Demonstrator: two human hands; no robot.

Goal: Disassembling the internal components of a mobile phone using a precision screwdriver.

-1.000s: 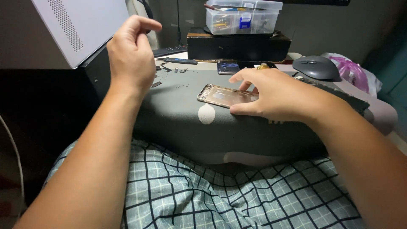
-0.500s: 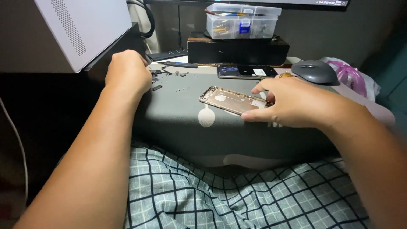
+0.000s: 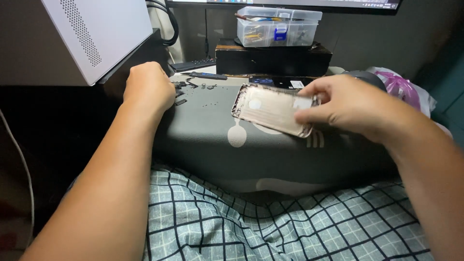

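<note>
My right hand (image 3: 350,108) grips a gold phone housing (image 3: 270,109) by its right end and holds it tilted a little above the dark grey mat (image 3: 212,140). My left hand (image 3: 149,87) is curled at the mat's far left corner, right beside several small dark phone parts (image 3: 186,89). Whether its fingers pinch one of those parts is hidden behind the back of the hand.
A white perforated computer case (image 3: 96,34) stands at the far left. A clear plastic box of tools (image 3: 279,26) sits on a black box (image 3: 273,59) at the back. A computer mouse and a pink bag (image 3: 401,87) lie behind my right hand. Checked cloth covers my lap.
My left hand came down from in front of the white case to the mat's far left corner. My right hand lifted the gold housing off the mat and tilted it.
</note>
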